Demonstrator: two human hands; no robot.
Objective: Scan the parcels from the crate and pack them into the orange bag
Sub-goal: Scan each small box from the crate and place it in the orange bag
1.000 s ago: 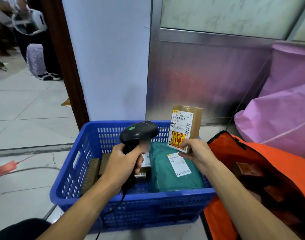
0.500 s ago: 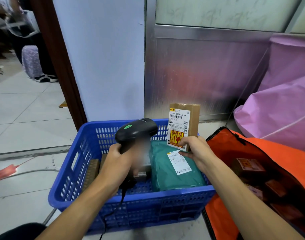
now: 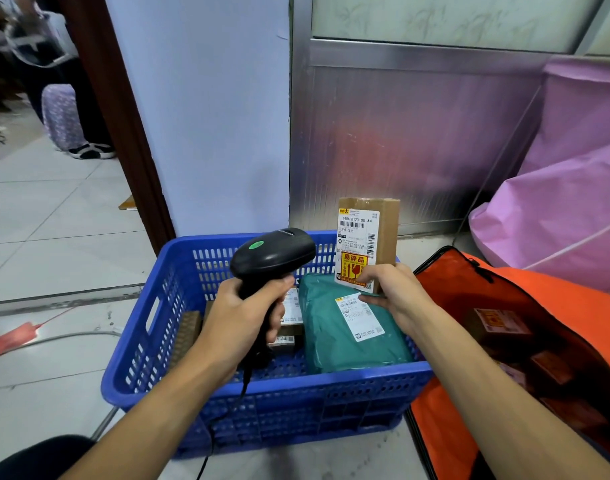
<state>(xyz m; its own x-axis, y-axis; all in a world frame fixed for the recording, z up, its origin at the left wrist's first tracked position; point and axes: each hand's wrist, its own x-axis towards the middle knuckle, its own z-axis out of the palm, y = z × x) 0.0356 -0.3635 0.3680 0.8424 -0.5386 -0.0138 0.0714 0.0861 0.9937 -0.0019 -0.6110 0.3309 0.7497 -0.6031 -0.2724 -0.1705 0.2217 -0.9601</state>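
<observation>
My left hand (image 3: pixel 237 320) grips the handle of a black barcode scanner (image 3: pixel 274 256), whose head points right. My right hand (image 3: pixel 397 294) holds a small brown cardboard parcel (image 3: pixel 367 239) upright by its lower end, with its white label and yellow fragile sticker facing me. Both are above the blue plastic crate (image 3: pixel 158 341). Inside the crate lie a green bagged parcel (image 3: pixel 348 341) with a white label and small brown boxes (image 3: pixel 289 323), partly hidden by my left hand. The open orange bag (image 3: pixel 538 306) stands to the right, with several brown parcels (image 3: pixel 500 322) inside.
Pink plastic sacks (image 3: pixel 566 209) are piled at the right behind the orange bag. A blue wall and a metal panel stand behind the crate. The scanner cable (image 3: pixel 224 414) hangs over the crate's front. A person's legs (image 3: pixel 78 126) are at the far left on the tiled floor.
The scanner and the upright parcel have stayed close together above the crate. My view has shifted slightly, and the parcel sits a little straighter.
</observation>
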